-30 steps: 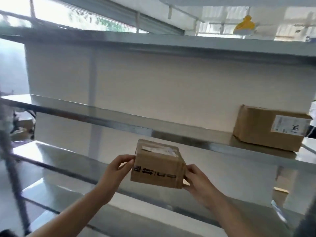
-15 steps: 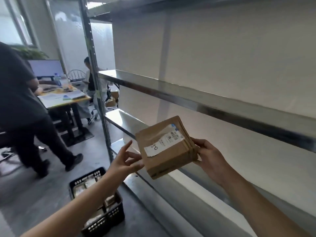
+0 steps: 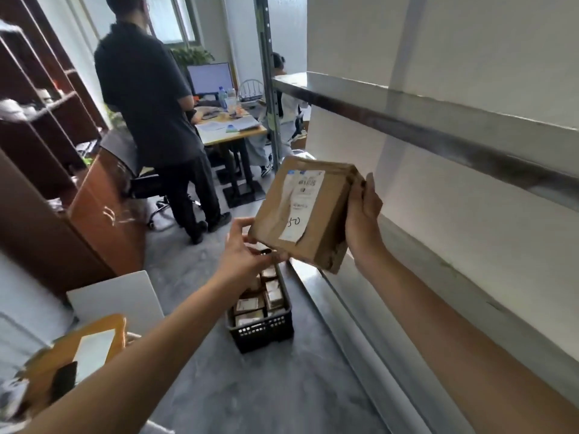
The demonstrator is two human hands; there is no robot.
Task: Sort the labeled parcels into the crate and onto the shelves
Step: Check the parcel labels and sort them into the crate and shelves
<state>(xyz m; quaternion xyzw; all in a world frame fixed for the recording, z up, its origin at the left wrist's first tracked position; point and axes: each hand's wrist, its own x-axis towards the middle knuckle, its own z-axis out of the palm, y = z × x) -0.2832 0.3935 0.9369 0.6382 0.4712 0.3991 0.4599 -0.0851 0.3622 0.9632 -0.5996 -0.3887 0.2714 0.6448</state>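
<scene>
- Aloft, a white-labelled brown cardboard parcel [image 3: 308, 211] is gripped by the right hand [image 3: 363, 217] and corner-pinched by the left hand [image 3: 247, 255], with the black latticed plastic crate [image 3: 263, 332] on the grey floor [image 3: 219, 386] beyond.
- Tilted and lightly pinched, it may slip and miss.

Bright daylight from the window [image 3: 171, 23] at upper centre; lower left corner smeared by blur (edges bend, wide-angle); steel shelf edge [image 3: 438, 136] gleams softly.

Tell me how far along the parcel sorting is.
Done: several small parcels sit in the black crate on the floor. In hand: left hand and right hand hold one labeled parcel. Left: it is not yet placed, crate or shelf.
</scene>
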